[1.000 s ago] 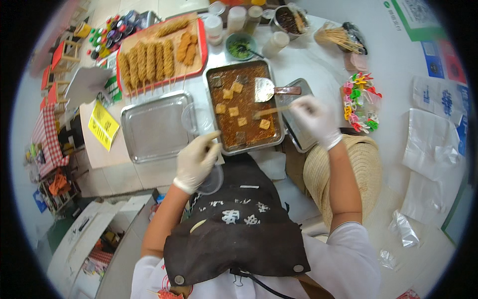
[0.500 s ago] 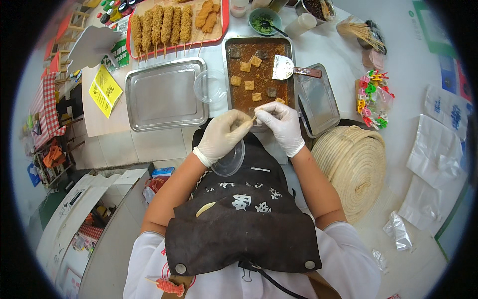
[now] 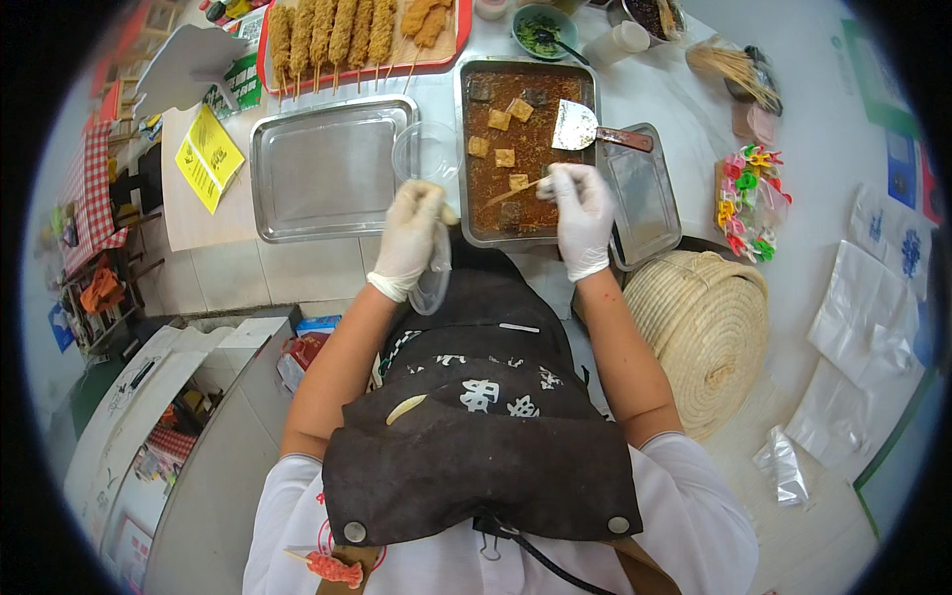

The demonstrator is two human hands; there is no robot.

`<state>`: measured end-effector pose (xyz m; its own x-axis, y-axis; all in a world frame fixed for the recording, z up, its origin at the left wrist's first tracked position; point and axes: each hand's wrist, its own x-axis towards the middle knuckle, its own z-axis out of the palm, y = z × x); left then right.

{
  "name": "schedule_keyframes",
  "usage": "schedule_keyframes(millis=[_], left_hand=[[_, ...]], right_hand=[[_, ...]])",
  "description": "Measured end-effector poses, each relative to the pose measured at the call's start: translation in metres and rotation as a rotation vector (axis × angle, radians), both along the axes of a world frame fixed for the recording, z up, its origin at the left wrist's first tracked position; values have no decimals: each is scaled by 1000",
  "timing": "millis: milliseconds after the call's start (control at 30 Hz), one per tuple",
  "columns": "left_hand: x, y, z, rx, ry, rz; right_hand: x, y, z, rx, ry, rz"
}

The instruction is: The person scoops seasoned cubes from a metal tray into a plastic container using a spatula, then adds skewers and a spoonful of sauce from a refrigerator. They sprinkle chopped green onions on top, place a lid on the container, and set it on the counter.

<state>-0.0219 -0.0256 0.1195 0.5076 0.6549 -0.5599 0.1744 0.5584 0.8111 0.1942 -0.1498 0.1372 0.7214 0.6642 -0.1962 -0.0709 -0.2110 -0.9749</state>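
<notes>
My left hand (image 3: 407,243), in a white glove, is closed on a clear round plastic lid (image 3: 430,283) that hangs tilted under its fingers. A thin wooden stick (image 3: 511,192) is pinched in my gloved right hand (image 3: 583,213) over the near end of a metal tray (image 3: 462,203). Its far end points left above the brown sauce (image 3: 540,149), where several tofu squares (image 3: 498,120) lie, some pale and some dark. A scraper (image 3: 575,126) with a brown handle rests across the tray's right rim. A clear round tub (image 3: 424,152) stands between that tray and an empty metal tray (image 3: 332,169).
Breaded skewers (image 3: 345,35) lie in a red-rimmed tray at the back left. A green bowl (image 3: 543,30) holds chopped greens. To the right are another metal tray (image 3: 640,188), bundled sticks (image 3: 734,71), coloured clips (image 3: 749,198) and a woven basket (image 3: 704,342). A yellow card (image 3: 209,159) lies left.
My hands have moved apart; they were together at the tray's near edge. The right hand has gone forward over the sauce with the stick. The left has shifted left, and the lid is turned more edge-on.
</notes>
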Motion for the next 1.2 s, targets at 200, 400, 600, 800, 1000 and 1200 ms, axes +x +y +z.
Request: schedule_keyframes(millis=[200, 400, 600, 800, 1000, 1200], left_hand=[[-32, 38, -46, 227, 140, 128], [-30, 49, -69, 253, 395, 53], [-18, 56, -74, 260, 486, -63], [-8, 62, -75, 374, 615, -133], [-6, 66, -70, 384, 662, -222], [-19, 53, -83, 104, 455, -118]], right_hand=[[24, 6, -46, -142, -473, 47], [26, 14, -86, -116, -432, -25], [55, 18, -89, -95, 64, -322], [18, 47, -84, -10, -268, -21], [19, 51, -100, -55, -93, -68], [49, 37, -122, -105, 369, -307]])
